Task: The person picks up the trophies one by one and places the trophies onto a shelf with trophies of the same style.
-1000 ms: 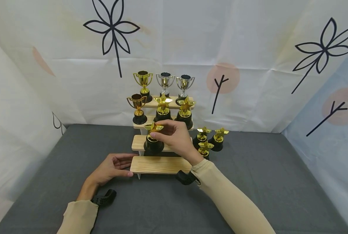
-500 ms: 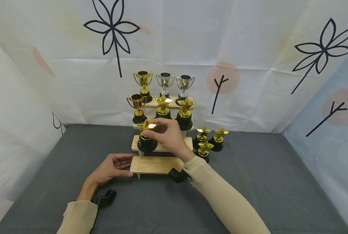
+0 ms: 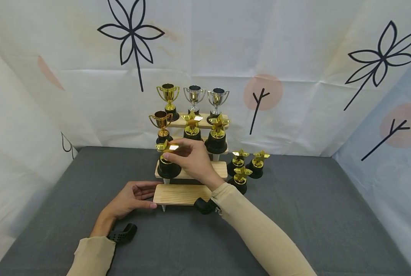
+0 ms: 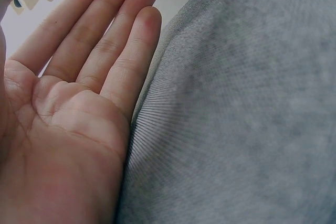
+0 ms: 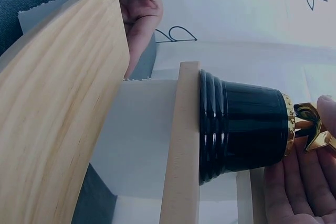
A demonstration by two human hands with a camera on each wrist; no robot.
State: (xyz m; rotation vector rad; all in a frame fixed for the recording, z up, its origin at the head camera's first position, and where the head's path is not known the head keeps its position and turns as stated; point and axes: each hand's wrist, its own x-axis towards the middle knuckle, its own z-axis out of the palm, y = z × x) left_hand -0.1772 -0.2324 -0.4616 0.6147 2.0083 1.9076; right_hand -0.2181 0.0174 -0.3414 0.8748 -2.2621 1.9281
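A gold star trophy [image 3: 168, 165] with a black base stands upright at the left end of the second-lowest shelf [image 3: 210, 170] of a stepped wooden stand. My right hand [image 3: 193, 159] pinches its star between thumb and fingers. In the right wrist view, the trophy's black base [image 5: 244, 127] touches the shelf board [image 5: 181, 145]. My left hand [image 3: 133, 197] lies at the left end of the lowest board [image 3: 181, 194], its thumb and fingertips touching that end. Seen from the left wrist, the left hand's fingers [image 4: 89, 35] are stretched out straight.
On the top shelf stand a gold cup [image 3: 168, 94] and two silver cups [image 3: 194, 96]. One step down are a bronze-coloured cup [image 3: 162, 122] and two star trophies [image 3: 216, 140]. Three smaller star trophies [image 3: 239, 180] stand on the grey tablecloth [image 3: 312, 207] right of the stand.
My right hand has moved left along the second-lowest shelf with the star trophy, from near its middle-left to its left end. The left hand has stayed in place.
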